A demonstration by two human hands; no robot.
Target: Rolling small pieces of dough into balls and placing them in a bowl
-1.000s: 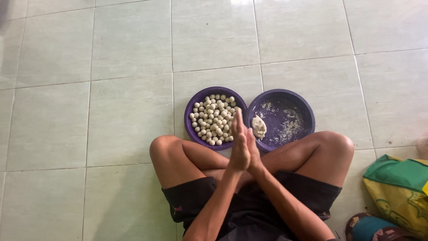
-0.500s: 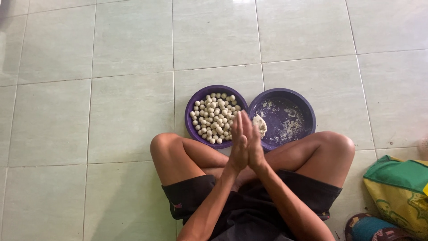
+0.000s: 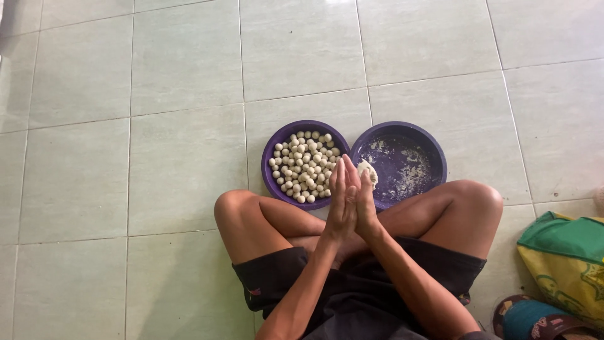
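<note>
The left hand (image 3: 340, 201) and right hand (image 3: 363, 203) are pressed flat together, fingers straight; whatever is between the palms is hidden. The dough lump (image 3: 367, 172) in the right purple bowl (image 3: 434, 157) seems soft, light, sticky; it is best pinched gently.

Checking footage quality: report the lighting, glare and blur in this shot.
Head view: soft, even daylight; faint glare on the floor tiles at the top edge; sharp focus on the left bowl of small balls; the pressed-together left hand and right hand show no blur.
</note>
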